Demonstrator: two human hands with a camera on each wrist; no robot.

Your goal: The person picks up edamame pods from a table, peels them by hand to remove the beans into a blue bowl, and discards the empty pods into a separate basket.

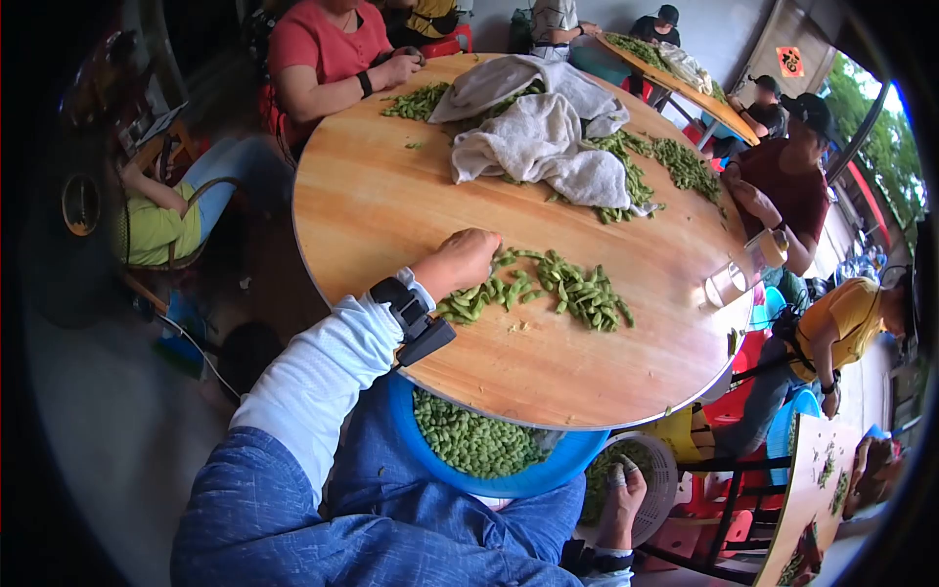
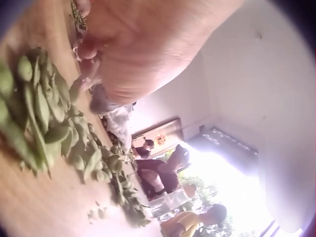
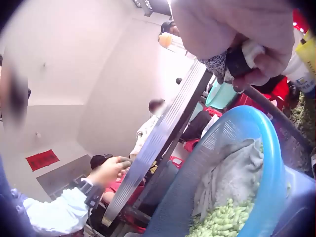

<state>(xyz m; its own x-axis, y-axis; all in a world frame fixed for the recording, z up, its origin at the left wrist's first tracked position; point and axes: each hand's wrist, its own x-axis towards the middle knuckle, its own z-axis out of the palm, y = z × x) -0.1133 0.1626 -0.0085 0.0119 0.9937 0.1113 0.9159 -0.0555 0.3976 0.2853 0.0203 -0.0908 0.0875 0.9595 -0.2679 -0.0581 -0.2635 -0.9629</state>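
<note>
My left hand [image 1: 458, 262] rests over the round wooden table beside loose green soybean pods [image 1: 585, 289]. Its fingers are curled, and a pale green pod [image 2: 75, 90] shows at the fingertips in the left wrist view. Grey wrapping covers one fingertip. My right hand [image 1: 624, 497] hangs low at my right, over a pale basket [image 1: 669, 485] of green pods, with its fingers loosely bent and nothing visible in them. Wraps cover some of its fingertips [image 3: 239, 64]. A blue basin [image 1: 587, 458] on my lap holds shelled beans [image 1: 469, 440] and a grey cloth [image 3: 232, 168].
Grey cloths [image 1: 538, 137] lie over more pods in the middle of the table [image 1: 362, 196]. A clear cup [image 1: 726, 285] stands near its right edge. Several people sit around it. A second table [image 1: 807, 479] is at the lower right.
</note>
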